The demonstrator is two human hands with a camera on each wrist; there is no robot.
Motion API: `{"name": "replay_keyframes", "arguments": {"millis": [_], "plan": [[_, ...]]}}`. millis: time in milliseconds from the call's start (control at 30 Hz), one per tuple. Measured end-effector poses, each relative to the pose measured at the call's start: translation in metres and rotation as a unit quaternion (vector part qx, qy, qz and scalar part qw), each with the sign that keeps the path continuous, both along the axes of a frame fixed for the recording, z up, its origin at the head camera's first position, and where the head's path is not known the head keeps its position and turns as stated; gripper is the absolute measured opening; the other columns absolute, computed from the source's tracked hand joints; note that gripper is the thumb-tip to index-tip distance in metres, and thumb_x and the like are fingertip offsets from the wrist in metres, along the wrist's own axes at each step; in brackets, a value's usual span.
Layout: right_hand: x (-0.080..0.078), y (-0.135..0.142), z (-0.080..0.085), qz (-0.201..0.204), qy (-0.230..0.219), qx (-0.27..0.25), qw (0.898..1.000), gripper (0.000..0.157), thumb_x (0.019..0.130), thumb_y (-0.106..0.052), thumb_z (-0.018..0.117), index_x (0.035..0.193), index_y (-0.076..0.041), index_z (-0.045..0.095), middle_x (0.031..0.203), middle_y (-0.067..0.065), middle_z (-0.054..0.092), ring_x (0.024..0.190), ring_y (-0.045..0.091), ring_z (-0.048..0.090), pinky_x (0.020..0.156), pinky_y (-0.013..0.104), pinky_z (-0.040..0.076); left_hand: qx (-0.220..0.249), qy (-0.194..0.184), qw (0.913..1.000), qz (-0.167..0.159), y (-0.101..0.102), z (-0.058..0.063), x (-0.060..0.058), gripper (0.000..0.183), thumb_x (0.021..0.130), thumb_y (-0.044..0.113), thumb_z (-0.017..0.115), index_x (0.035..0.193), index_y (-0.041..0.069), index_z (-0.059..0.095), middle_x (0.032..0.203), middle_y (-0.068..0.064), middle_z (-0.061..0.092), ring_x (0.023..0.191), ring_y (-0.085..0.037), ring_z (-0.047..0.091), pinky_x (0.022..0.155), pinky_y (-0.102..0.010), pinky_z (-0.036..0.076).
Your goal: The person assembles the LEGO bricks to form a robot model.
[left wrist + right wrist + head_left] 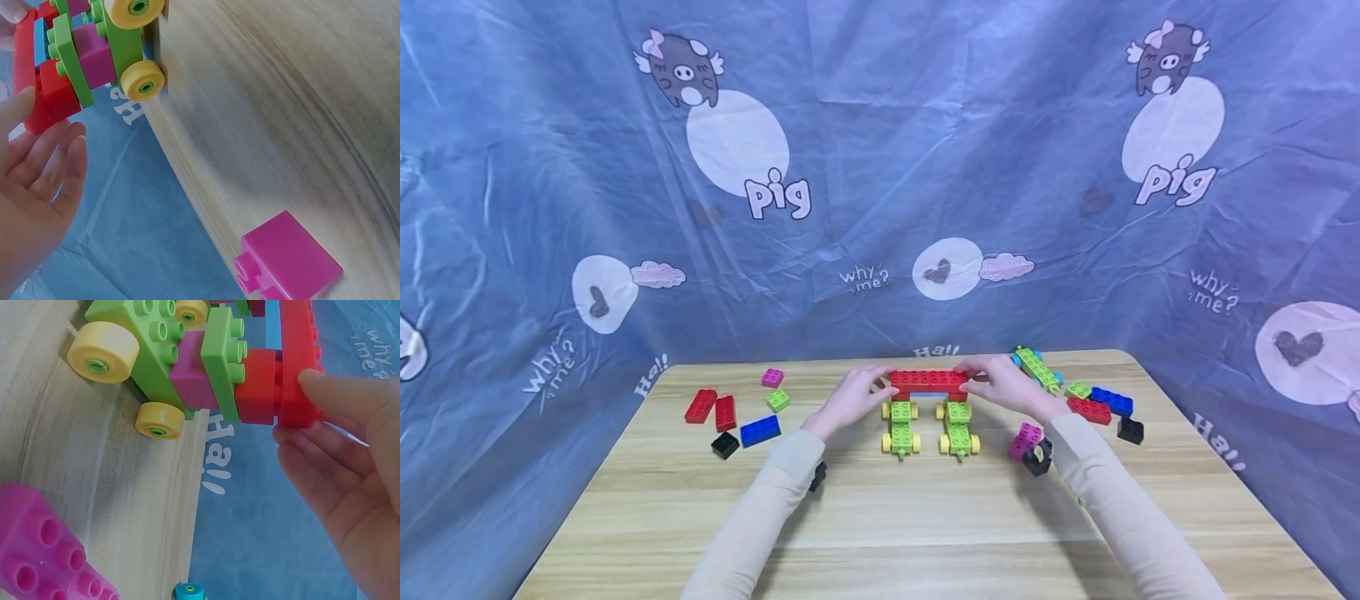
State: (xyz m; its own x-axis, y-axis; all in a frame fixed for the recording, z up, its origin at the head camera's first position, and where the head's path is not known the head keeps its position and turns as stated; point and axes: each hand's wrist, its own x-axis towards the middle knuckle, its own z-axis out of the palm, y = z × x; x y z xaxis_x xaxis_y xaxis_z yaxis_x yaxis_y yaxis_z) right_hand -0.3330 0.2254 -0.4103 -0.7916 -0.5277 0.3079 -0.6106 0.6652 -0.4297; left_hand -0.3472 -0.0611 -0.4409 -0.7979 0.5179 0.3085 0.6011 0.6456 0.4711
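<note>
My left hand (848,400) and right hand (1009,387) hold opposite ends of a long red brick (928,382), thumb on one side and fingers on the other. It bridges two stacks built on green wheeled bases, one on the left (901,442) and one on the right (958,442), both with yellow wheels. In the right wrist view the right-hand stack has a purple brick (192,369), a green brick (219,362) and a short red brick (255,387). A narrow gap shows between that short brick and the long one. A blue piece (41,40) lies beneath the bridge.
Loose red bricks (701,406), a blue brick (761,431) and a black brick (725,445) lie on the left of the wooden table (895,521). A green wheeled base (1037,367), another blue brick (1112,402) and purple bricks (1026,441) lie on the right. Patterned cloth hangs behind.
</note>
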Motion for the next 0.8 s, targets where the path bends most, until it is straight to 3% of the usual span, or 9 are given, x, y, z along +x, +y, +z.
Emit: {"name": "replay_keyframes", "arguments": {"millis": [233, 533, 800], "plan": [[0.004, 0.000, -0.001, 0.005, 0.019, -0.007, 1.000, 0.024, 0.083, -0.012, 0.069, 0.106, -0.004, 0.068, 0.103, 0.011, 0.071, 0.090, 0.022, 0.068, 0.080, 0.040, 0.057, 0.000, -0.005, 1.0000, -0.001, 0.000, 0.001, 0.005, 0.047, 0.091, 0.030, 0.060, 0.130, 0.006, 0.053, 0.123, -0.011, 0.063, 0.092, -0.016, 0.066, 0.084, -0.027, 0.055], [0.011, 0.001, 0.001, -0.007, 0.016, 0.038, 0.999, 0.031, 0.085, -0.016, 0.066, 0.114, -0.005, 0.066, 0.108, 0.011, 0.070, 0.098, 0.024, 0.068, 0.084, 0.038, 0.056, -0.005, 0.007, 1.0000, -0.005, -0.003, 0.001, 0.011, 0.046, 0.090, 0.031, 0.060, 0.130, 0.007, 0.054, 0.129, -0.012, 0.060, 0.096, -0.018, 0.066, 0.087, -0.031, 0.054], [0.016, 0.001, 0.005, 0.015, 0.029, 0.040, 0.999, 0.031, 0.086, -0.015, 0.067, 0.114, -0.003, 0.066, 0.108, 0.013, 0.070, 0.097, 0.025, 0.068, 0.083, 0.039, 0.056, -0.016, -0.004, 0.9999, -0.002, -0.004, 0.002, 0.018, 0.049, 0.091, 0.033, 0.058, 0.132, 0.008, 0.052, 0.132, -0.011, 0.058, 0.105, -0.020, 0.064, 0.096, -0.033, 0.051]]}}
